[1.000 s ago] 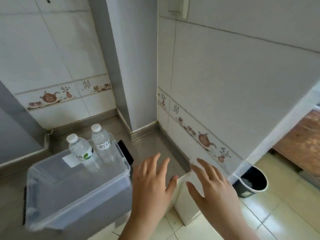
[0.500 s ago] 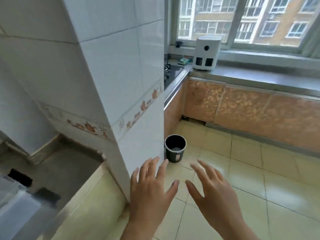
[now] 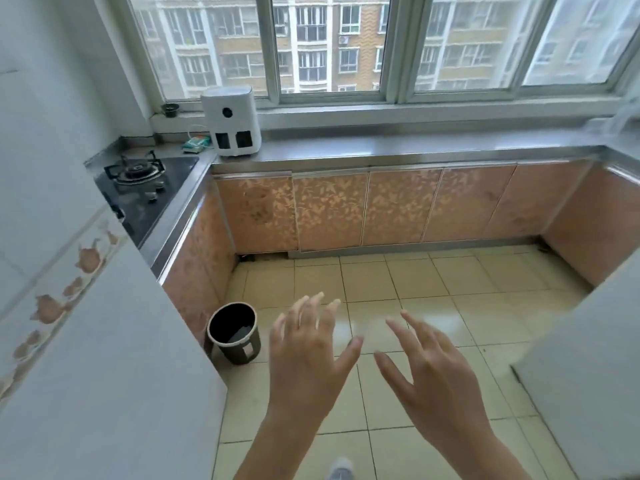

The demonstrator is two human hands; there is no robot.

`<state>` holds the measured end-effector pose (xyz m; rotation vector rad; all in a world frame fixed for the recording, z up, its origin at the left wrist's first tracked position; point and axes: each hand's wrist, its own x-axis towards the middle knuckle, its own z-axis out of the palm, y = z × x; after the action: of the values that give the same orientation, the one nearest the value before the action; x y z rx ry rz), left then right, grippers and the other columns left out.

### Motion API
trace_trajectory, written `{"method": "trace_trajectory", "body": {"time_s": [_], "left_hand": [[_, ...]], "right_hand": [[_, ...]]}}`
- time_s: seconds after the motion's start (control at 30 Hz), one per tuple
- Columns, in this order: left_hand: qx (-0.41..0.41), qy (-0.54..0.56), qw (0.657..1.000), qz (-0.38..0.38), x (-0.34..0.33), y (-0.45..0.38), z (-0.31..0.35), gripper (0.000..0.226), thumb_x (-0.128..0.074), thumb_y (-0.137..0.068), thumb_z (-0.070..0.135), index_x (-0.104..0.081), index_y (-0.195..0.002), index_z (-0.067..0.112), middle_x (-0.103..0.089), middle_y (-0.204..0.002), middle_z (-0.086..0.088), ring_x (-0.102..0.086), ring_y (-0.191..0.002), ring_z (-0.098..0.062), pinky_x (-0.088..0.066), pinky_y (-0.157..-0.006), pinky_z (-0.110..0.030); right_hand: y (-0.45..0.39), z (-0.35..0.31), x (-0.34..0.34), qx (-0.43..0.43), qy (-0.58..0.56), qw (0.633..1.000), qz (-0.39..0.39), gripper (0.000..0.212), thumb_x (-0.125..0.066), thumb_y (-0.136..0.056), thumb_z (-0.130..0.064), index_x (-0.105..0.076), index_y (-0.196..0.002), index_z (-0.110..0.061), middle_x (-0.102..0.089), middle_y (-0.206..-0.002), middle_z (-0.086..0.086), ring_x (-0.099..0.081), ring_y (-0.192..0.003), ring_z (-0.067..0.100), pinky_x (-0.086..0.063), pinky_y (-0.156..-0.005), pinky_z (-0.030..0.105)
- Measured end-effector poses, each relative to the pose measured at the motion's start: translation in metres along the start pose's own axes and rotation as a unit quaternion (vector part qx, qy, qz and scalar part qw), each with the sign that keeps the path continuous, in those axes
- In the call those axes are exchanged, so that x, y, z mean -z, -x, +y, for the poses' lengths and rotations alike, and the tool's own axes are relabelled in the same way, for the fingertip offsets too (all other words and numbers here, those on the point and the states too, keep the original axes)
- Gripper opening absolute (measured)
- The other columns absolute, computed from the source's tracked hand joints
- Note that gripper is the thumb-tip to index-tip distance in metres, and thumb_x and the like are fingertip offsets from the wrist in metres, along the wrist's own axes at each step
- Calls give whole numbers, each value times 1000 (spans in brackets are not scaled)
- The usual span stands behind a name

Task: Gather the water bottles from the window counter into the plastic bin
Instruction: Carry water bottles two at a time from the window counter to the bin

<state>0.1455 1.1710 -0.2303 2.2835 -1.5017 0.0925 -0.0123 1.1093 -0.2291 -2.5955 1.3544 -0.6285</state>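
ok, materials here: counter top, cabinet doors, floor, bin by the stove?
Counter top: looks like stainless steel, a brushed grey sheen with a folded front lip.
Cabinet doors: glossy orange leaf-print laminate or film, metal-edged; the core can't be told.
Floor: glazed ceramic tile, with grout lines and window glare.
Bin: probably plastic, dark with a pale rim.

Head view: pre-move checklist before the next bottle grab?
1. Left hand free: ok, fingers spread, holding nothing.
2. Right hand free: ok, open and empty.
3. Window counter in view: ok.
4. Bottle target located: not ok, no clear bottle visible; a blurred clear shape at the far right end cannot be identified.
5. Bin in view: not ok.
6. Floor path to counter: ok; the waste bin stands off to the left.
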Motion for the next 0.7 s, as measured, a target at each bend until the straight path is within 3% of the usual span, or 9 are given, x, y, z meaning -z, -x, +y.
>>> {"method": "trace_trajectory", "body": {"time_s": [0.07, 0.23, 0.47, 0.57, 0.7], "left_hand": [[-17, 9, 1000, -4, -15, -37, 7, 61, -42, -92, 63, -51, -142, 29, -47, -150, 5, -34, -143, -19, -27, -115, -43], [-59, 18, 997, -37, -53, -128, 19, 63, -37, -93, 66, -42, -147, 34, -38, -155, 9, -25, -147, -17, -18, -117, -40], [-132, 39, 988, -66, -94, -230, 54, 59, -50, -91, 63, -53, -141, 31, -49, -148, 6, -37, -142, -21, -27, -114, -43], [-159, 51, 985, -49, -111, -267, 77, 53, -68, -83, 56, -67, -127, 26, -64, -132, 2, -56, -128, -27, -44, -102, -47], [-184, 50, 980, -49, -146, -321, 107, 52, -69, -83, 55, -68, -126, 26, -65, -132, 0, -57, -127, -27, -45, -101, -48]], "right_hand": [[-27, 15, -4, -14, 12, 1000, 6, 57, -40, -88, -53, -64, -124, -16, -64, -129, 7, -62, -116, 28, -54, -86, 41], [-100, 50, -12, -66, 37, 997, 8, 60, -37, -87, -54, -65, -123, -16, -64, -130, 8, -58, -122, 30, -52, -91, 44], [-181, 101, -18, -137, 53, 989, 22, 59, -39, -85, -53, -65, -123, -16, -63, -129, 9, -60, -117, 30, -54, -89, 43], [-210, 128, -19, -172, 58, 983, 33, 58, -40, -84, -52, -67, -120, -17, -66, -126, 8, -62, -113, 29, -54, -84, 40], [-253, 179, -22, -198, 59, 978, 31, 53, -46, -87, -52, -66, -124, -20, -64, -129, 6, -61, -116, 27, -54, -84, 39]]}}
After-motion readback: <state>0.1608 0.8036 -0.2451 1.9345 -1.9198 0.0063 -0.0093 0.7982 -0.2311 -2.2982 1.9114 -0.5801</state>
